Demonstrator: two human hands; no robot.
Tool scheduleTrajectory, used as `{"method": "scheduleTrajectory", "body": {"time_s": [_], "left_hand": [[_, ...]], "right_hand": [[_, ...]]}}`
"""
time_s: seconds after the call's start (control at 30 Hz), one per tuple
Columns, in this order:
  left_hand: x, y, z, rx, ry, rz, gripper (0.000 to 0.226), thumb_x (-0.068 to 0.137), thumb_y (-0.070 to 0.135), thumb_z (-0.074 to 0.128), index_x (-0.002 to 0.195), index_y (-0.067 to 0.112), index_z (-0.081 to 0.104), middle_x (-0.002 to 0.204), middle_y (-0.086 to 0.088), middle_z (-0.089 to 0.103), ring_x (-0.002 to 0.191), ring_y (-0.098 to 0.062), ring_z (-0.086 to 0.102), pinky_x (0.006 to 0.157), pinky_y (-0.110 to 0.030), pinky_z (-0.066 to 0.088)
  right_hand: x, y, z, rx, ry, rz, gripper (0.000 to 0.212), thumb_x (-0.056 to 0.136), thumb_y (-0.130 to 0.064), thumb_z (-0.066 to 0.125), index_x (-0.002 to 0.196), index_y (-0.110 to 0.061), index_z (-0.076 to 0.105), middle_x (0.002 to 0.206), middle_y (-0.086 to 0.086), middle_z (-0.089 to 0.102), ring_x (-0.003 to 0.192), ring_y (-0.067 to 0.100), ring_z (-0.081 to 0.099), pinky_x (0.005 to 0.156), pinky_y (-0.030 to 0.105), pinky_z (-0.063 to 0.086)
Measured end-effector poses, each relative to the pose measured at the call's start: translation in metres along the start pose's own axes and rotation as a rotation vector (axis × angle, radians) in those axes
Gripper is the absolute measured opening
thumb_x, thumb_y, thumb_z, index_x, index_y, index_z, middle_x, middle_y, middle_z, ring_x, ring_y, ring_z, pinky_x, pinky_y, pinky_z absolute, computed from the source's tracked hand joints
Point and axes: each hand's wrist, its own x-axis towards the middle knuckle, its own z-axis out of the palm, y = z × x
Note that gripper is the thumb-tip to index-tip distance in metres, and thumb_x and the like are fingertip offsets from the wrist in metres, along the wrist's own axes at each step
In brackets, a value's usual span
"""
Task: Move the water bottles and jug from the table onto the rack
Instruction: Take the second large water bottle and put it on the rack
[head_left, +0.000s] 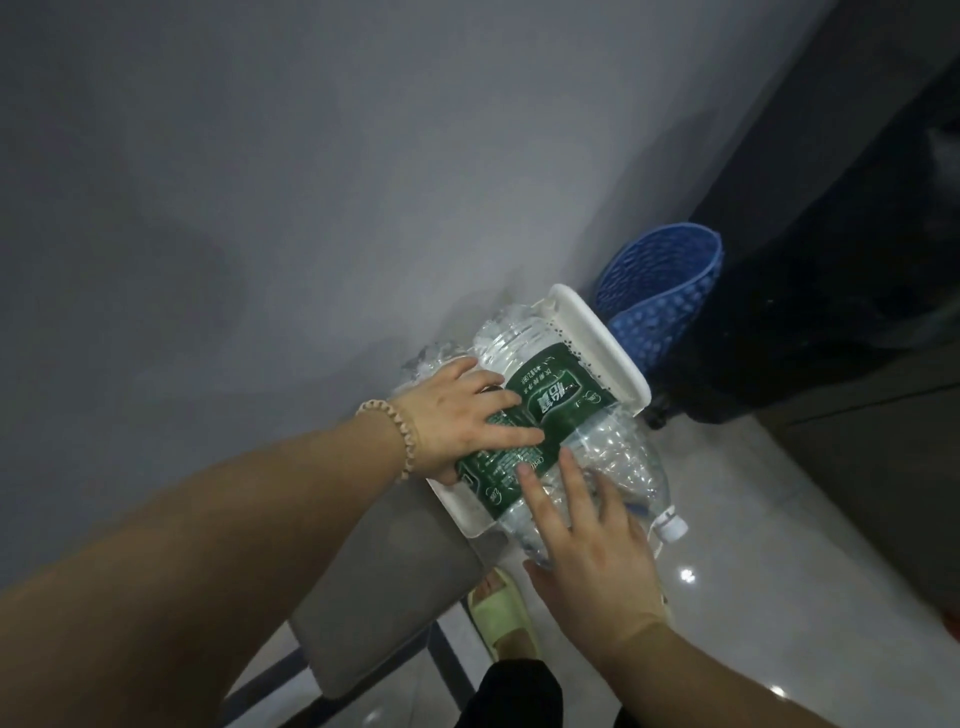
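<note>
1. White rack tray (618, 347), raised rim, against the grey wall.
2. Lying on it: clear jug (566, 405) with a green label, on its side, white-capped neck overhanging the near edge.
3. Beside the jug, wall side: another clear bottle (431, 364), partly hidden.

Rack (618, 338) mostly hidden behind jug (561, 400); second bottle (431, 364) perhaps.

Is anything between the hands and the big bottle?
No. The left hand lies flat on the jug's green label, and the right hand's fingers touch its clear side. The jug already lies on the white rack.
</note>
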Motion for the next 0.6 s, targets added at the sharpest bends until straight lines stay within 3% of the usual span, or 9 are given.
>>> {"method": "scheduleTrajectory", "body": {"time_s": [0.37, 0.6], "left_hand": [[0.021, -0.021, 0.041, -0.082, 0.009, 0.083, 0.103, 0.067, 0.046, 0.077, 0.144, 0.043, 0.008, 0.149, -0.007, 0.026, 0.138, -0.032, 0.019, 0.113, -0.049, 0.009], [0.026, -0.024, 0.056, -0.115, -0.017, 0.036, 0.101, 0.071, 0.027, 0.078, 0.144, 0.042, 0.009, 0.151, -0.007, 0.022, 0.141, -0.031, 0.012, 0.113, -0.047, 0.002]], "right_hand": [[0.021, -0.014, 0.027, 0.068, -0.058, 0.08, 0.108, 0.051, -0.05, 0.086, 0.143, -0.025, 0.034, 0.139, 0.02, 0.047, 0.107, 0.049, 0.056, 0.078, 0.053, 0.054], [0.033, -0.018, 0.039, 0.039, -0.096, 0.088, 0.102, 0.059, -0.053, 0.079, 0.144, -0.022, 0.031, 0.141, 0.023, 0.044, 0.108, 0.049, 0.054, 0.079, 0.053, 0.052]]}}
